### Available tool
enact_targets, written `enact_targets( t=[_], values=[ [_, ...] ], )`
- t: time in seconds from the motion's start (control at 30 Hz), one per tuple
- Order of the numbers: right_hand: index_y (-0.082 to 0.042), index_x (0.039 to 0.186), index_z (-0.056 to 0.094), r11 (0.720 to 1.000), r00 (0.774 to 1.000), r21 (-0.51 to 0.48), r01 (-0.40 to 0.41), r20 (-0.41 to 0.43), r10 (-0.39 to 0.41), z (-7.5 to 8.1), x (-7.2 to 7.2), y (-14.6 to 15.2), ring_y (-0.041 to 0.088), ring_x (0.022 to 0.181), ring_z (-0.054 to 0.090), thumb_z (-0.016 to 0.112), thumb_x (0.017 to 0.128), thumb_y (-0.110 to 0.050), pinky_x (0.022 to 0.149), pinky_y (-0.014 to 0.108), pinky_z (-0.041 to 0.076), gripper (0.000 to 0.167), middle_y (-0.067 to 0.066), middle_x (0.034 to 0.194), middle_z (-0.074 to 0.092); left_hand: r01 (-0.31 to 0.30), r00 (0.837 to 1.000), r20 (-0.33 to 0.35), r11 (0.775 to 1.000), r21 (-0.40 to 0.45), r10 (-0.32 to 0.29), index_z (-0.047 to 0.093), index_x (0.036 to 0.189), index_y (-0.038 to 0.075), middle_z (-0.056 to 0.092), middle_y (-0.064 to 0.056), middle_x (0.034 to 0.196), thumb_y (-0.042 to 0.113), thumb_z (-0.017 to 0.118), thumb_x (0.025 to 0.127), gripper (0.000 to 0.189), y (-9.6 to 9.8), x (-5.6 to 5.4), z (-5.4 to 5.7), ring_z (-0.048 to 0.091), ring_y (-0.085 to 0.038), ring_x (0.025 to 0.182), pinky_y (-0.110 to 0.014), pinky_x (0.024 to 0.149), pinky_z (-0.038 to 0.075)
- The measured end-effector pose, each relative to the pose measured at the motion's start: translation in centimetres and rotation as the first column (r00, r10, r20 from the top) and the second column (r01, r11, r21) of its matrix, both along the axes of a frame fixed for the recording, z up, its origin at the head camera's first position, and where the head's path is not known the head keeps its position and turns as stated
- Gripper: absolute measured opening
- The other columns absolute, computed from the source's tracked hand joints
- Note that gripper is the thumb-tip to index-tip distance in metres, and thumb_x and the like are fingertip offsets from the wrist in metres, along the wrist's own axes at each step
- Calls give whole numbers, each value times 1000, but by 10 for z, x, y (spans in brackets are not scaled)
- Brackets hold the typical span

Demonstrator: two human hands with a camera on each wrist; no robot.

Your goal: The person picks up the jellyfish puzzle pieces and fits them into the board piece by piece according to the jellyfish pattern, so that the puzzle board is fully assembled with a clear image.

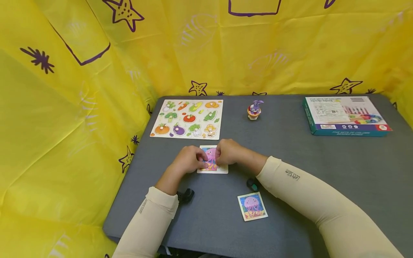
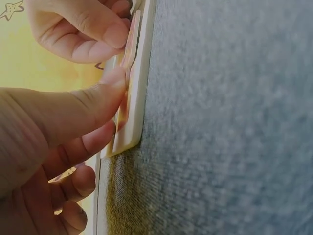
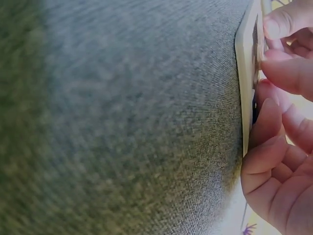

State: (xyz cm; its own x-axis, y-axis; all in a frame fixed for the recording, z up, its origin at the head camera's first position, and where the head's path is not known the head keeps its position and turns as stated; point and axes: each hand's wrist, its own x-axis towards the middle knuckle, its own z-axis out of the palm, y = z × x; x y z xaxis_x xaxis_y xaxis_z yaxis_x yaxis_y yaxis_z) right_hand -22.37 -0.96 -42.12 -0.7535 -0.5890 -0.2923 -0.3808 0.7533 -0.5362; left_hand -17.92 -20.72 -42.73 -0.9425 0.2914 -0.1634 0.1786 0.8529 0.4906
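Note:
A small jigsaw board [image 1: 223, 170] with a pink jellyfish picture lies flat on the table between both hands. My left hand [image 1: 189, 159] is at its left side, thumb and forefinger pinching at a jigsaw piece [image 2: 128, 100] along the picture's edge. From the right, my right hand [image 1: 229, 152] reaches over the board and pinches a piece with thumb and forefinger, its other fingers curled. The piece itself is mostly hidden by the fingers. Pale bare board shows at the lower right corner. Nearer to me lies a matching jellyfish card [image 1: 252, 205].
Behind the board lies a vegetable puzzle board [image 1: 164, 119]. A small purple rabbit figure [image 1: 254, 110] stands at the back, and a flat game box [image 1: 348, 116] lies at the far right. Yellow printed cloth [image 1: 193, 53] hangs behind the grey table [image 1: 284, 150] and on the left.

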Motion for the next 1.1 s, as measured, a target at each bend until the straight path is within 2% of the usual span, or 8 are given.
enact_targets(
  t=[0.13,0.63,0.83,0.97,1.1],
  values=[
    [-18,69,74,1000,1000,0,2,14,-2,0,-1,1,16,73,60,81,78,-19,63,27,46,11,-6,69,68,-20,1000,20,1000,-8,20,77,83,17,63,6,69,22,90,78,15,-1,-3,-1,54,-10,68,-28,67,44],
    [-17,66,72,1000,1000,-6,6,7,-6,-3,-1,1,16,71,60,81,76,-20,60,27,45,13,-6,67,67,-14,1000,26,999,-50,16,74,82,15,61,4,68,21,90,78,18,3,-4,1,54,-11,66,-28,64,43],
    [-17,68,71,1000,1000,17,13,9,-13,-5,2,-2,17,72,60,87,75,-30,60,28,45,22,-4,69,67,21,998,63,1000,-14,-20,73,85,16,62,4,70,20,87,82,14,-1,-4,1,54,-11,67,-28,65,43],
    [-18,68,70,999,1000,29,25,0,-25,-4,4,-3,17,72,60,87,75,-31,60,28,45,24,-4,70,67,25,995,94,1000,11,-26,75,87,18,63,5,70,18,84,85,9,-4,-4,1,55,-11,67,-28,65,44],
    [-17,66,67,998,999,48,39,-17,-39,-4,5,-5,17,69,60,87,75,-36,57,29,44,29,-2,69,66,59,996,73,998,-18,-57,75,86,18,63,6,71,15,81,86,7,-1,-5,3,55,-11,68,-28,66,44]
  ],
)
